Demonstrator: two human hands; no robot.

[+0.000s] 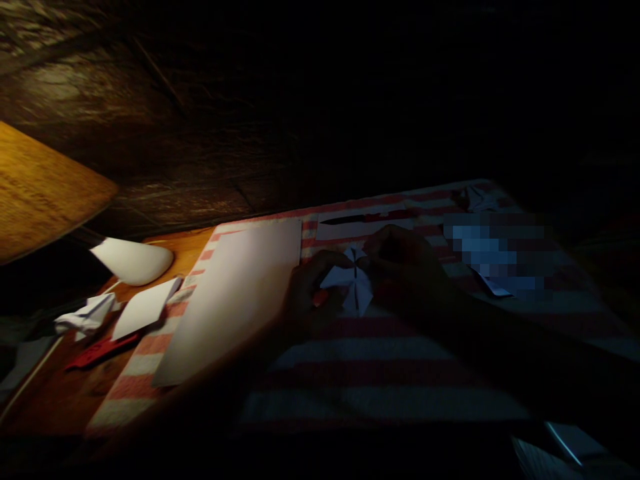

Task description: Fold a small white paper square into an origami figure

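A small folded white paper, with a pointed outline and a dark slit down its middle, is held up between my two hands over the striped cloth. My left hand pinches its left side with thumb and fingers. On the upper right edge, the fingers of my right hand are closed on the same paper. Deep shadow hides much of the right hand's fingers.
A large white sheet lies left on the red-and-white striped cloth. Behind my hands is a knife. Farther left are a crumpled paper, a smaller white sheet, a red flat object and a white lamp-like base.
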